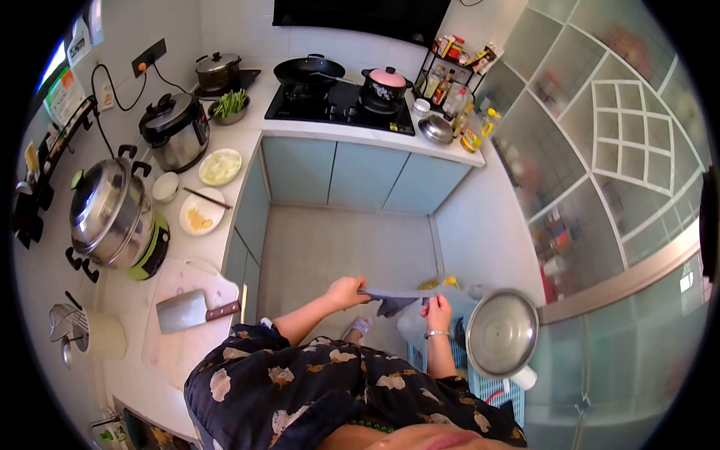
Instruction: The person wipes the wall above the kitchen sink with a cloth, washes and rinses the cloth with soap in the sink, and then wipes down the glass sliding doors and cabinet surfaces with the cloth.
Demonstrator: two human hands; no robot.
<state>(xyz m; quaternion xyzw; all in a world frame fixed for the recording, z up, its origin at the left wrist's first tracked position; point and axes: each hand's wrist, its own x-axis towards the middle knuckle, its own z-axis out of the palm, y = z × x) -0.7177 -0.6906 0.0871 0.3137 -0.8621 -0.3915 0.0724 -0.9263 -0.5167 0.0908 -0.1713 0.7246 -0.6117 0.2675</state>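
Note:
A grey strip of cloth [405, 294], with a darker part hanging down, is stretched between my hands in front of my body. My left hand [346, 292] is closed on one end of it. The other end is gripped by my right hand [436, 311], which has a bracelet at the wrist. Whether the cloth belongs to a larger garment, I cannot tell. Below it the grey floor [322, 240] shows.
Left, the counter bears a cleaver [196, 310] on a white cutting board [161, 349], a steamer [112, 210] and a pressure cooker [176, 135]. A wok [307, 71] and a pink-lidded pot [386, 79] stand on the stove. At right, a metal pan [502, 334] tops blue baskets [514, 405].

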